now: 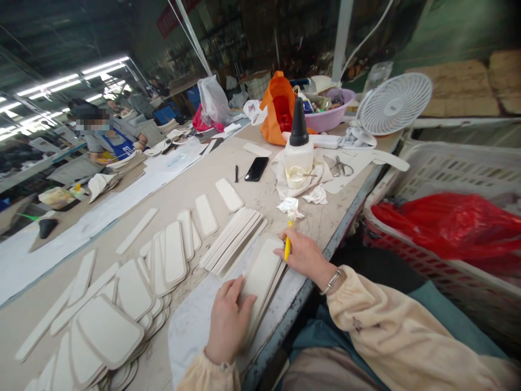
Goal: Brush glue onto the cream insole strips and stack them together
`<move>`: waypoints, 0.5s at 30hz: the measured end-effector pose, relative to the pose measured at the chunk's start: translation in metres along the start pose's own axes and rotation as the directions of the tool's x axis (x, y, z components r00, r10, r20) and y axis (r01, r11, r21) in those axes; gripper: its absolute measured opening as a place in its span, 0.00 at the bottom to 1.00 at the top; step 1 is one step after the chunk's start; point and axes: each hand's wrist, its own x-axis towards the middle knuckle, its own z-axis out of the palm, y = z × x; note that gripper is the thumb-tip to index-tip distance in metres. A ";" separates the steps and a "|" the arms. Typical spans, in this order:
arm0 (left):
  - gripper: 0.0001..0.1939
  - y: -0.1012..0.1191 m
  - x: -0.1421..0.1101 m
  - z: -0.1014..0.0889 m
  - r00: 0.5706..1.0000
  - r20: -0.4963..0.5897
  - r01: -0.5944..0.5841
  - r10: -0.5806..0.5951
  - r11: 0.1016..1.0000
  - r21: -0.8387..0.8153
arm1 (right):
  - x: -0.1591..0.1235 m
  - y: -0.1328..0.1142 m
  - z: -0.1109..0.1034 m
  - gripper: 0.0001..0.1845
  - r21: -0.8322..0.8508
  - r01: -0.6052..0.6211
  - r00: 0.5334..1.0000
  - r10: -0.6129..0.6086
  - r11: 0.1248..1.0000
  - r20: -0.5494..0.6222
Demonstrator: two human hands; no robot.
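My left hand [229,317] lies on the lower left edge of a long pale panel [260,270], its fingers stretched and thumb apart. That panel tops a small pile near the table's front edge. At the pile's far end, my right hand [303,252] is closed around a slim yellow tool [288,245]. The tool's far end is hard to tell from the crumpled tissue [290,206] behind it. Beside the pile is a row of stacked narrow panels [234,239]. Wider rounded panels [112,328] overlap in heaps to the left.
A white bottle with black nozzle [299,130] stands behind a small cup [296,176]. Scissors [341,167], a phone [256,169], an orange bag [279,108] and a fan [394,103] are farther back. A basket [439,255] stands right; a co-worker [118,138] sits far left.
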 end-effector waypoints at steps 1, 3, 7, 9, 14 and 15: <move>0.21 0.001 0.001 -0.001 1.000 0.008 0.021 -0.021 1.000 -0.017 | 0.000 0.000 0.000 0.12 0.004 0.000 1.000 0.000 1.000 -0.001; 0.22 0.003 0.004 -0.003 0.998 0.022 0.060 -0.059 0.997 -0.047 | 0.000 0.000 0.002 0.13 0.018 0.002 1.000 -0.002 1.000 -0.001; 0.23 0.010 0.010 -0.008 0.991 0.042 0.132 -0.129 0.988 -0.082 | 0.001 0.002 0.005 0.14 0.079 0.013 1.000 -0.013 0.997 0.001; 0.24 0.012 0.012 -0.010 0.978 0.071 0.200 -0.194 0.975 -0.094 | 0.001 0.002 0.005 0.15 0.123 0.022 1.000 -0.023 0.992 0.001; 0.18 0.017 0.018 -0.019 0.931 0.237 0.333 -0.276 0.909 -0.250 | 0.001 0.003 0.005 0.17 0.255 0.032 0.999 -0.029 0.967 -0.017; 0.15 0.018 0.018 -0.021 0.927 0.263 0.337 -0.266 0.900 -0.277 | 0.001 0.003 0.005 0.18 0.295 0.029 1.000 -0.024 0.955 -0.018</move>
